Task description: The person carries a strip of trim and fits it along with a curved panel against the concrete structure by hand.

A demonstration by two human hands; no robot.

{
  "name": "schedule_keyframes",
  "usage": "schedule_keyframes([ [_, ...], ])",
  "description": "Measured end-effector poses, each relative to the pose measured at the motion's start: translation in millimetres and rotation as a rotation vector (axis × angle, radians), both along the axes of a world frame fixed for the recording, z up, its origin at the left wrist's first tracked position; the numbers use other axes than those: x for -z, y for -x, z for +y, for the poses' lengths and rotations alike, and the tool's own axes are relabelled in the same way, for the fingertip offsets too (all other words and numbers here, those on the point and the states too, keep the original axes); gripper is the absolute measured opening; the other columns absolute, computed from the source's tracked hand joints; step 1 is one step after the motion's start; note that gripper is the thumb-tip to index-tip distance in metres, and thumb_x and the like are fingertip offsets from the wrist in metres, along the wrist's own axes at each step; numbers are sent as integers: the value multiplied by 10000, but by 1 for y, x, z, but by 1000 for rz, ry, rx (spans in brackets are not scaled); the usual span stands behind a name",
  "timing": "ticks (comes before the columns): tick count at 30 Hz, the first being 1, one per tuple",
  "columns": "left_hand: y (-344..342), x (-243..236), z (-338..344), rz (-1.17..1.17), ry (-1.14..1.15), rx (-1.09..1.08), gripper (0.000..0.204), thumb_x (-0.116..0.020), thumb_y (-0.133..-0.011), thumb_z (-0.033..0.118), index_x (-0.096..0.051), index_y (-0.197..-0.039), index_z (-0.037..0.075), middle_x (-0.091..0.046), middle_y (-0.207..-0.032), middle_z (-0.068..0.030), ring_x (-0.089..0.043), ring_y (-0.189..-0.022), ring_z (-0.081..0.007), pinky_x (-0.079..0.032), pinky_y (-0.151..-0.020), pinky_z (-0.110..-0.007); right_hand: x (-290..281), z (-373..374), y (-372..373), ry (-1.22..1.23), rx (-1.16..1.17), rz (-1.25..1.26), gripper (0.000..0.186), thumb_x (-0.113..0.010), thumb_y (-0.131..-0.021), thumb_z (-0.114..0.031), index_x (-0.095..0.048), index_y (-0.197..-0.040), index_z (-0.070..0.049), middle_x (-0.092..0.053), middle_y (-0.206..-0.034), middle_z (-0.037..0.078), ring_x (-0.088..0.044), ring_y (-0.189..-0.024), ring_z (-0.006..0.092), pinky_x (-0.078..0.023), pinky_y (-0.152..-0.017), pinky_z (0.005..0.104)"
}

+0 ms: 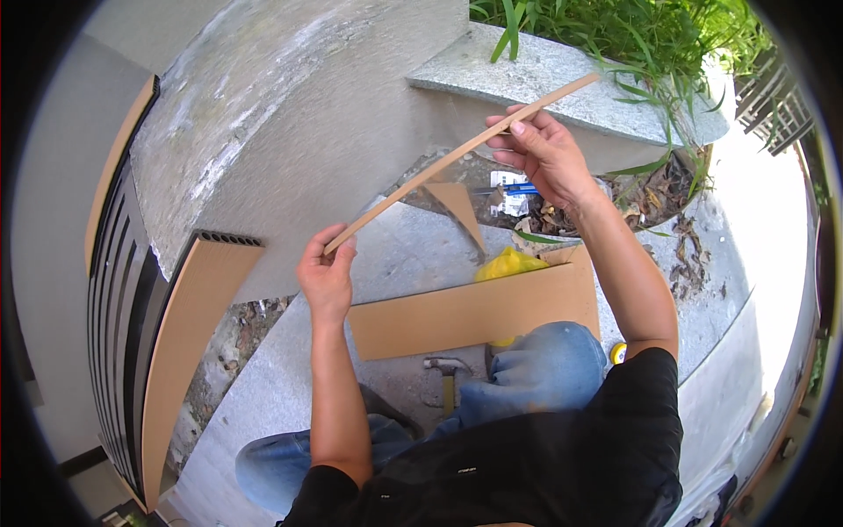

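Note:
A long, thin tan strip (439, 167) is held up slantwise between my two hands, its right end higher and farther away. My left hand (327, 274) pinches the near left end between thumb and fingers. Closed on the strip short of its far end is my right hand (543, 154), thumb on top and fingers curled behind. Below the strip a wide tan board (470, 303) lies across in front of my knees. A pointed tan offcut (458, 211) rests beyond it, beside a blue utility knife (518, 189) and a white packet (507, 204).
A hammer (448, 378) lies between my legs. A yellow bag (509, 263) sits behind the board, and a yellow tape measure (618, 353) is by my right knee. Tan hollow-core panels (198, 334) stand at left against a concrete wall (290, 132). Grass (632, 44) overhangs a stone ledge (544, 75).

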State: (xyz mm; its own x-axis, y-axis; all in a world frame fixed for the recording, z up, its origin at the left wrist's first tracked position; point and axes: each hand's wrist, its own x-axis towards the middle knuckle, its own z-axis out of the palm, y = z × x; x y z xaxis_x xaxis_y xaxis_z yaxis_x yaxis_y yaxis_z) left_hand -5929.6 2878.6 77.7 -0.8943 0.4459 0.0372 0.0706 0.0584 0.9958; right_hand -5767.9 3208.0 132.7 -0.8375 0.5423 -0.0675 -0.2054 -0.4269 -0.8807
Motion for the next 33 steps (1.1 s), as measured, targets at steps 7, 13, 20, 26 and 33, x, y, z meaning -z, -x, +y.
schedule_keyframes([
  [7, 3, 2, -3, -23, -20, 9, 245, -754, -928, 33, -709, -1165, -6, -699, -958, -17, -616, -838, -77, -510, -752, -234, -1, 0, 6, -25, -21, -19, 382, -677, -1013, -227, -549, -1303, -13, -673, -1293, 184, -691, -1122, 256, -580, -966, 398],
  [13, -5, -1, 6, -78, -72, 72, 255, -760, -927, 37, -711, -1172, -14, -706, -954, -29, -623, -820, -91, -521, -749, -245, -3, 3, 17, -28, 97, -28, 284, -633, -1042, -203, -575, -1227, 5, -689, -1210, 156, -689, -933, 172, -607, -864, 318],
  [20, -16, -4, 15, -149, -144, 251, 289, -730, -965, 100, -683, -1226, -14, -746, -1091, -99, -631, -823, -110, -533, -767, -263, 4, -3, 38, -92, 59, -35, 264, -643, -1037, -203, -592, -1198, 0, -681, -1065, 90, -674, -909, 151, -611, -842, 301],
  [26, -19, -7, 17, -164, -130, 251, 307, -722, -973, 111, -678, -1247, -19, -751, -1097, -111, -631, -831, -107, -523, -764, -253, 12, -2, 44, -83, 63, -33, 320, -635, -1040, -203, -578, -1265, 18, -670, -1084, 84, -655, -918, 143, -587, -856, 295],
  [33, -54, 1, 28, -106, 91, 330, 330, -729, -966, 124, -685, -1270, 4, -757, -1106, -78, -657, -876, -112, -540, -816, -277, 5, -45, 38, -211, -32, -84, 564, -681, -1015, -203, -416, -1469, 1, -691, -1084, 82, -673, -987, 148, -543, -882, 298],
])
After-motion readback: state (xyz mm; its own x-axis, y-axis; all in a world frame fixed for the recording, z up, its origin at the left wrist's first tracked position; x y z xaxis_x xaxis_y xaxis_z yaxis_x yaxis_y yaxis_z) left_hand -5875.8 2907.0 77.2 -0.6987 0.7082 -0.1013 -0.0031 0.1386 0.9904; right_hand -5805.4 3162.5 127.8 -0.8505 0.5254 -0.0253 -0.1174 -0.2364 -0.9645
